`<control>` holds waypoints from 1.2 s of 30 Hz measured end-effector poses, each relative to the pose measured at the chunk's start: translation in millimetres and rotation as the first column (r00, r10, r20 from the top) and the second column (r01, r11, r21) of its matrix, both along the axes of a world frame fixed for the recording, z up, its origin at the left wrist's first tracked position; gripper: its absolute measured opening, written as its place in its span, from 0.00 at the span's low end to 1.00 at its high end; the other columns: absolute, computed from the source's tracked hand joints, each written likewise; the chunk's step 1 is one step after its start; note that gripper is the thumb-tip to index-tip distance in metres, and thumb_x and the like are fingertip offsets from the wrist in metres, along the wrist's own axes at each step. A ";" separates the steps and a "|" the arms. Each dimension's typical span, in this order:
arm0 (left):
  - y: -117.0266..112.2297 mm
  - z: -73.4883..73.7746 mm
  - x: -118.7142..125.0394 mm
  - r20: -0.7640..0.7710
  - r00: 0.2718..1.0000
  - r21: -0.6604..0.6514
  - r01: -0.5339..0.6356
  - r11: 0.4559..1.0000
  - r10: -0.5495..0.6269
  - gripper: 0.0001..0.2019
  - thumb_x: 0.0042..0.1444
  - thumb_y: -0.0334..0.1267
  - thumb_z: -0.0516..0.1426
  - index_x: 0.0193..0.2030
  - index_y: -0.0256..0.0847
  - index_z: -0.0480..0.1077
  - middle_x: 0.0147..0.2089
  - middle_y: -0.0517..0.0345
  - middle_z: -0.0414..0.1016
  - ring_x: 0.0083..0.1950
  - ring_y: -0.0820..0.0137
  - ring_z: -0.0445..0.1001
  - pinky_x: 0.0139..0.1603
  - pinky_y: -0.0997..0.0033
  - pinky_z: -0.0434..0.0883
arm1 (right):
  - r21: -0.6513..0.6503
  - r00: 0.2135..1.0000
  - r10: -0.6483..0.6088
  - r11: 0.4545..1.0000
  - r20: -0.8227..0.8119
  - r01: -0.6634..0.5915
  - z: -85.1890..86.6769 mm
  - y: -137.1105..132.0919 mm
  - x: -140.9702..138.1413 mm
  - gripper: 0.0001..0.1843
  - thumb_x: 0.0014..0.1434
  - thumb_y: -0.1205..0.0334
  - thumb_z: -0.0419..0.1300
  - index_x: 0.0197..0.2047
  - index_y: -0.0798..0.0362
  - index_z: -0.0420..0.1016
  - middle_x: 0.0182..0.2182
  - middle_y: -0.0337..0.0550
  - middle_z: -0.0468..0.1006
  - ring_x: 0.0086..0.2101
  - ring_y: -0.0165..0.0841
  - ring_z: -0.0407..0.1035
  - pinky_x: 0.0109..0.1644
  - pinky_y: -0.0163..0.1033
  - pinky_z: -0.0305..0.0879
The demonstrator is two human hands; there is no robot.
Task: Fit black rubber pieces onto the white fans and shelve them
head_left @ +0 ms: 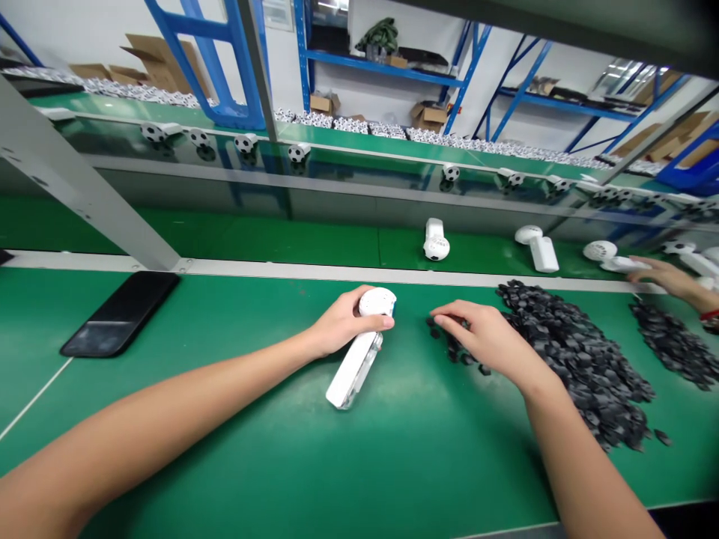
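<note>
My left hand grips a white device with a round head and a long rectangular body; the thumb lies across the neck and the body slants down to the left. The head carries small holes, and a clear strip runs along one side of the body. To the right, my right hand is lowered to the table with thumb and forefinger pinched at a small black piece. Several more loose black pieces lie under its fingers. Beyond its wrist spreads a large pile of black pieces.
A black phone-like slab lies at left near a slanted metal post. Across the pale rail, a green belt carries white devices. At far right another person's hand touches a device above a second black pile.
</note>
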State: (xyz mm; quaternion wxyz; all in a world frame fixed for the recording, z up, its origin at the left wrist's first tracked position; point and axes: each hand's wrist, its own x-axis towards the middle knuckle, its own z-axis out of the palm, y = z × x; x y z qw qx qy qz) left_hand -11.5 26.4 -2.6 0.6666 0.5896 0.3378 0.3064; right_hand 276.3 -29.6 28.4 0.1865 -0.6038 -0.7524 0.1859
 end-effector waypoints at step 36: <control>-38.4 37.1 -2.6 -0.301 0.951 0.640 0.146 0.754 0.071 0.42 0.57 0.55 0.66 0.73 0.49 0.54 0.63 0.44 0.66 0.47 0.56 0.75 0.44 0.58 0.73 | -0.210 0.785 -0.133 0.978 -0.605 0.004 17.6 -37.8 -73.8 0.14 0.59 0.47 0.70 0.30 0.49 0.84 0.23 0.40 0.82 0.25 0.36 0.77 0.30 0.37 0.74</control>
